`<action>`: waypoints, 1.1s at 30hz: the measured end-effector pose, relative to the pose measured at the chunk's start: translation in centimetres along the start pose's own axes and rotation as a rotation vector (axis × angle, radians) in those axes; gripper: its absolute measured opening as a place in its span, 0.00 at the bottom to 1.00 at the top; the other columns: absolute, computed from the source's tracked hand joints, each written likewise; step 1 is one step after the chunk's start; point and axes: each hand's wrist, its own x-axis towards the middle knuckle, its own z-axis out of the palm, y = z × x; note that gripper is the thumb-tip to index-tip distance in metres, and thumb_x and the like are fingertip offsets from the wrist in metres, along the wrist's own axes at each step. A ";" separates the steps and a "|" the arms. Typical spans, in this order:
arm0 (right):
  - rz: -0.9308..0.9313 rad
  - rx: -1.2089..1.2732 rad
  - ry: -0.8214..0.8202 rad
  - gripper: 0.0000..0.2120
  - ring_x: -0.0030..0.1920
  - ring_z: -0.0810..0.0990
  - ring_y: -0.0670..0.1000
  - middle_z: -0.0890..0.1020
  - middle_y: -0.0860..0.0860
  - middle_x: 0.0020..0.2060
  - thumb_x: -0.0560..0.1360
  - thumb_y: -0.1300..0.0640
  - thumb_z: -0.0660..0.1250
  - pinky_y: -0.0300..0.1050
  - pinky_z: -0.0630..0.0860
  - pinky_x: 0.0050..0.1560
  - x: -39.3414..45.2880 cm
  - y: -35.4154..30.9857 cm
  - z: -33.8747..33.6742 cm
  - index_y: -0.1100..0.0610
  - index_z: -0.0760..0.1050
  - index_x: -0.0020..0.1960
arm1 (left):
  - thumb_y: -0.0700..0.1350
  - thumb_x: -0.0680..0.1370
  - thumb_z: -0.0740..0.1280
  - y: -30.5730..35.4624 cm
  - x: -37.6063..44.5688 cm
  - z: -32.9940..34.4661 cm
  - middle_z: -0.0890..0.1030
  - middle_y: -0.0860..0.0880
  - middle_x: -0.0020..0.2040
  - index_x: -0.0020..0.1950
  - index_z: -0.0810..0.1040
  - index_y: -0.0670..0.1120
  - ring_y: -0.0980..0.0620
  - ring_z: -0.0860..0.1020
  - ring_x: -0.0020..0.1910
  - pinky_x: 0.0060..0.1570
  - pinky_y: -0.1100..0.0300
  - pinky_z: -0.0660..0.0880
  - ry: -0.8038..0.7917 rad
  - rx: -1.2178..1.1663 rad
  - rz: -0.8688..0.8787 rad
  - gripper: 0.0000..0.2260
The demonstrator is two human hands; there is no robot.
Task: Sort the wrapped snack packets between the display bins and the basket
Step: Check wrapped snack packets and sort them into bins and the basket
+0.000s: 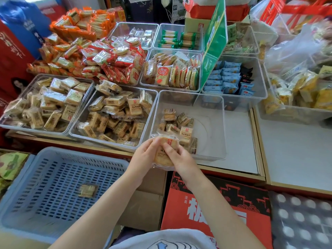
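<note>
Both hands, left hand (143,155) and right hand (177,155), grasp one round snack packet (164,155) near the sparsely filled clear bin (215,126); the blue basket (27,186) at near left holds a single packet (87,190), so sorting looks barely begun.

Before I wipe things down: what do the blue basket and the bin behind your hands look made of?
Basket: moulded plastic by the look, matte pale blue, with slotted floor and walls. Bin: clear rigid plastic, probably acrylic or similar; glossy, and the packets show through its walls.

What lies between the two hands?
In the head view, one wrapped snack packet, held by the left hand and right hand, in front of the nearly empty clear bin.
</note>
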 end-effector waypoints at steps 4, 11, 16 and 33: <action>0.050 -0.009 0.168 0.19 0.53 0.86 0.47 0.85 0.50 0.54 0.77 0.44 0.71 0.43 0.82 0.54 1.8 0.5 -1.5 0.52 0.76 0.63 | 0.54 0.87 0.54 -1.5 4.7 -1.3 0.83 0.51 0.51 0.57 0.82 0.49 0.51 0.80 0.56 0.58 0.54 0.74 0.076 0.382 0.193 0.18; 0.018 -0.236 0.344 0.24 0.55 0.80 0.45 0.81 0.48 0.59 0.78 0.50 0.73 0.37 0.76 0.46 8.7 -1.1 -4.6 0.53 0.70 0.70 | 0.63 0.84 0.46 -6.3 12.0 -4.2 0.50 0.49 0.84 0.84 0.54 0.47 0.48 0.51 0.83 0.79 0.46 0.53 0.111 1.355 0.361 0.32; -0.079 -0.755 0.286 0.33 0.72 0.68 0.55 0.69 0.51 0.74 0.78 0.46 0.69 0.60 0.68 0.72 15.6 -1.1 -3.7 0.44 0.58 0.79 | 0.71 0.77 0.36 -5.7 12.0 -4.1 0.43 0.55 0.84 0.84 0.44 0.55 0.50 0.54 0.82 0.70 0.49 0.69 0.057 1.337 0.335 0.38; -0.063 -0.842 0.411 0.27 0.75 0.61 0.55 0.64 0.53 0.75 0.78 0.36 0.64 0.60 0.65 0.73 15.5 -0.9 -2.3 0.44 0.69 0.75 | 0.73 0.78 0.43 -5.5 12.1 -4.4 0.41 0.54 0.84 0.84 0.42 0.56 0.50 0.65 0.77 0.57 0.55 0.76 0.034 1.204 0.405 0.38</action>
